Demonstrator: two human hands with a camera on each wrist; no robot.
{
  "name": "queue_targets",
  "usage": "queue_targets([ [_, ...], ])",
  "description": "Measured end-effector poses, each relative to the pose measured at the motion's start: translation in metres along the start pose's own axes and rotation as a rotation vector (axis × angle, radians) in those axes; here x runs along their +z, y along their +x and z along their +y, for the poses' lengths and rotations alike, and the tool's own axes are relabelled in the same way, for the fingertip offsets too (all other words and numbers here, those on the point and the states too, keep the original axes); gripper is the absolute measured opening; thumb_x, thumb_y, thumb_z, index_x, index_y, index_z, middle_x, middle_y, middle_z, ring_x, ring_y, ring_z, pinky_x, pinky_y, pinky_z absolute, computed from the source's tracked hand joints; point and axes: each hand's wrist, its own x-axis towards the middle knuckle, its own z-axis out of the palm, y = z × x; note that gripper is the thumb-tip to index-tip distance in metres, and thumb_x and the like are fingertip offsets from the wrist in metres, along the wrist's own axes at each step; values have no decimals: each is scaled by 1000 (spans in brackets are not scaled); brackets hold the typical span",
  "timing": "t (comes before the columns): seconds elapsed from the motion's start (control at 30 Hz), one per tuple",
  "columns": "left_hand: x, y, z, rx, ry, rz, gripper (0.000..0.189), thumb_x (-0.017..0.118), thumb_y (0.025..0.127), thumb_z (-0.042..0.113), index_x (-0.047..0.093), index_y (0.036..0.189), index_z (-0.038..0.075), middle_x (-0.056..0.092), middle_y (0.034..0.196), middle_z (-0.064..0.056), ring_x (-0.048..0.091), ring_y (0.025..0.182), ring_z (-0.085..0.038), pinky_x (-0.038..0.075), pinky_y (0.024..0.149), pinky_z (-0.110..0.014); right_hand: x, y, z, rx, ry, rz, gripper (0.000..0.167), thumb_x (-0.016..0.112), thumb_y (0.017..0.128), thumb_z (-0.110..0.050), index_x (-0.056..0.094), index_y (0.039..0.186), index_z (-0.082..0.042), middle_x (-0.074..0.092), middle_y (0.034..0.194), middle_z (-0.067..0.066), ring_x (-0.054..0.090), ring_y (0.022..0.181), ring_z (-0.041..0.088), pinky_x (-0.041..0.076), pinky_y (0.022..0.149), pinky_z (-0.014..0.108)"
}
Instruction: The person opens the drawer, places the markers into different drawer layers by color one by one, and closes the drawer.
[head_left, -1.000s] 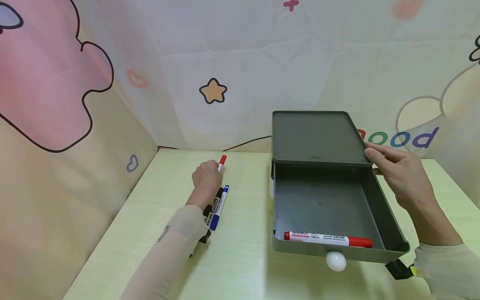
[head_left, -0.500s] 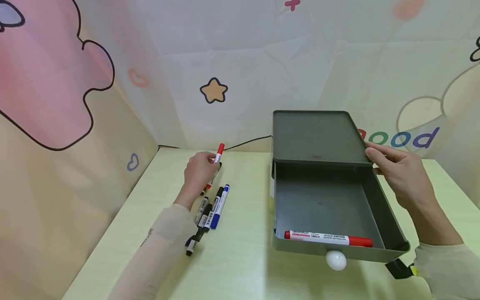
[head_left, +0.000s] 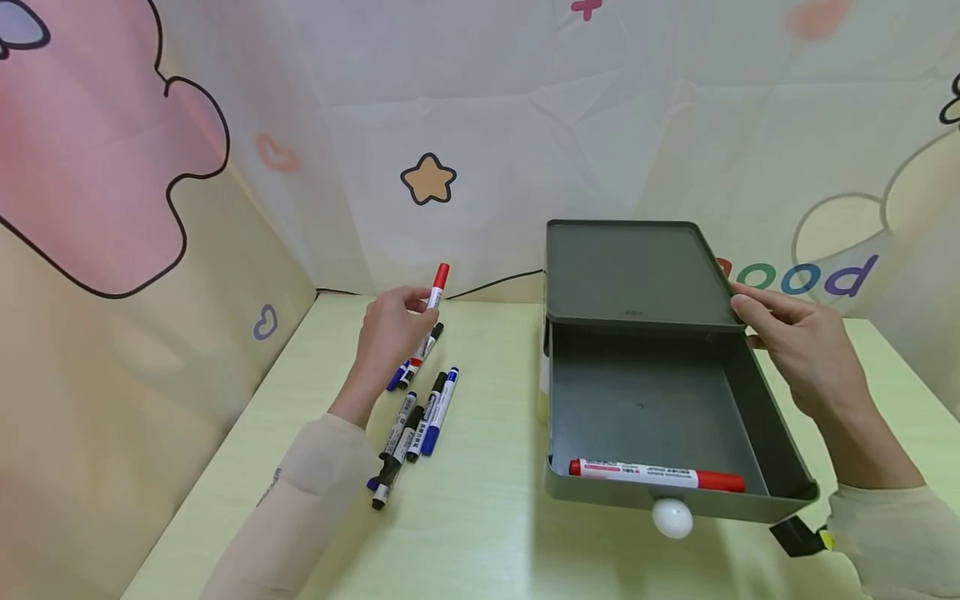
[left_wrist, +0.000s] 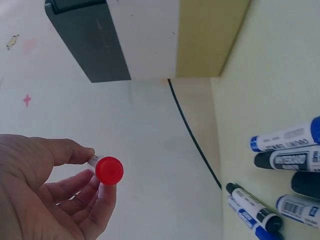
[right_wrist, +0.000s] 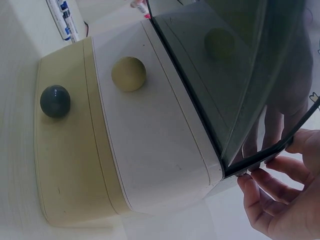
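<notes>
My left hand (head_left: 393, 333) pinches a red marker (head_left: 438, 287) between thumb and fingers, its red cap pointing up. In the left wrist view the cap (left_wrist: 109, 170) faces the camera and hides most of the barrel. Over on the right, my right hand (head_left: 813, 358) grips the right edge of a small drawer cabinet (head_left: 637, 271), thumb on the rim and fingertips under it. The cabinet's grey top drawer (head_left: 645, 396) is pulled out. Along its front wall lies another red marker (head_left: 637, 473). A white round knob (head_left: 672, 518) is on the drawer front.
Several black and blue markers (head_left: 442, 412) lie in a loose cluster on the table, left of the cabinet. A smaller group (head_left: 431, 342) lies behind them, below my left hand. Lower white and yellow drawers (right_wrist: 72, 165) are closed. A printed backdrop (head_left: 487, 167) stands behind.
My left hand has lifted the red marker up off the table, moving back and slightly left, uncovering the markers beneath. My right hand and the drawer have stayed put.
</notes>
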Motion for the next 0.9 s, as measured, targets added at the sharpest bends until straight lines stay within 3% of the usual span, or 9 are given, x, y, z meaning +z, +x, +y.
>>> queue_targets([
  [0.3, -10, -16, 22, 80, -72, -18, 33, 70, 97, 15, 71, 129, 8, 71, 106, -8, 63, 76, -24, 48, 55, -28, 0, 0, 0, -1, -2, 0, 50, 62, 105, -28, 55, 148, -4, 63, 107, -30, 59, 98, -6, 50, 75, 9],
  [0.5, -14, -24, 35, 120, -107, -32, 32, 71, 96, 13, 71, 128, 8, 72, 107, -7, 69, 84, -23, 54, 60, -29, 0, 1, 0, 3, -1, -4, 51, 63, 105, -29, 55, 148, -4, 62, 109, -31, 59, 100, -7, 50, 75, 9],
  [0.9, -22, -46, 65, 187, -156, -60, 34, 72, 96, 12, 71, 130, 11, 71, 107, -2, 67, 90, -21, 58, 59, -33, -1, 0, 1, 1, -7, -2, 50, 63, 105, -29, 55, 148, -4, 62, 109, -31, 59, 100, -7, 50, 75, 9],
])
